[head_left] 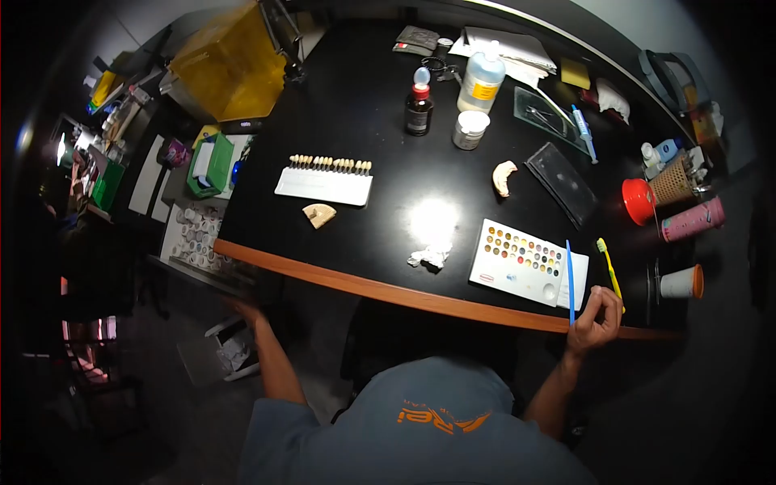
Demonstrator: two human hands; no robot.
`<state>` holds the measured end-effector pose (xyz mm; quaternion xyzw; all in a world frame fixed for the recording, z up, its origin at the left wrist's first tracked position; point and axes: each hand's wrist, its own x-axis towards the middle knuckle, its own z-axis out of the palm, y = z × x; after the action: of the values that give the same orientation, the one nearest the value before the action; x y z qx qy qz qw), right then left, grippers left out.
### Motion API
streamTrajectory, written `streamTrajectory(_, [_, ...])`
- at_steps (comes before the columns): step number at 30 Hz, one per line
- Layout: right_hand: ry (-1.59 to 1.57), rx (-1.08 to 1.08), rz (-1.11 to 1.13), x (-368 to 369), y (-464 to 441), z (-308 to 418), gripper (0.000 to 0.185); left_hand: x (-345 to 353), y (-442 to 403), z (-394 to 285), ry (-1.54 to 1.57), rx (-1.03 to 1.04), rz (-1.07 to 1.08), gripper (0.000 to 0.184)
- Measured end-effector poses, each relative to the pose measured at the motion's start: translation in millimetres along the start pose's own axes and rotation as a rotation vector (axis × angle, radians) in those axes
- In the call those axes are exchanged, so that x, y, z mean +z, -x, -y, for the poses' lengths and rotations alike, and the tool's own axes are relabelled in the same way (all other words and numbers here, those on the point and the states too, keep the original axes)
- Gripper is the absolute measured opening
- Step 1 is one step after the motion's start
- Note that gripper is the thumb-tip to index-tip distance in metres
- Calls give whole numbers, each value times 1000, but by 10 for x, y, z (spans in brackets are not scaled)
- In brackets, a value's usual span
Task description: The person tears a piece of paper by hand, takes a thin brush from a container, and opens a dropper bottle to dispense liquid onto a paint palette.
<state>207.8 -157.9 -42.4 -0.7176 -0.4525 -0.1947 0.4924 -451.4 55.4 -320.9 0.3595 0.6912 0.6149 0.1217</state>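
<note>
Head view: the right hand (596,317) is at the near right edge of the tabletop (380,105), its fingers curled and the tips drawn together. A slim blue stick (571,279) meets the left side of this hand at its lower end; whether the fingers pinch it cannot be told. The stick's long axis runs almost straight away from the person, its free end pointing to the far side of the tabletop, across the white sheet (575,279) at the right end of a paint palette (509,279). The palette, with its rows of coloured wells, lies with its long axis slanting, the right end nearer the person. Just right of the stick, a yellow toothbrush (612,275) lies bristle end away from the person, its handle slanting down to the right beside the hand. The left hand (246,309) reaches low to the left, next to the front of a pulled-out drawer (198,273) holding many small white containers (194,234); it is too dark to tell how its fingers are set. Crumpled foil (428,257) lies left of the palette.
</note>
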Motion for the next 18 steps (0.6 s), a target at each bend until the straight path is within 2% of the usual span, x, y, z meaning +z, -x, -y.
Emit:
streamTrajectory(3, [-23,57,23,-36,2,27,10,110,-172,337,-40,45,74,71])
streamTrajectory(6, [-16,3,12,-45,-3,41,11,145,-546,901,0,-8,208,70])
streamTrajectory(11, [-60,38,-16,-49,8,13,11,301,-399,468,336,-381,435,76])
streamTrajectory(14, [-19,5,-11,-72,-18,54,9,315,-66,250,478,-482,339,81])
streamTrajectory(15, [-18,2,-14,-52,-14,50,9,276,52,-52,518,-549,306,65])
streamTrajectory(16, [-53,1,-28,-37,12,-20,9,215,286,-491,489,-547,343,69])
streamTrajectory(17, [-94,-3,-38,-12,48,-102,9,159,343,-478,503,-552,444,69])
streamTrajectory(18, [-62,-47,-25,-9,42,-103,10,177,364,-413,498,-678,488,67])
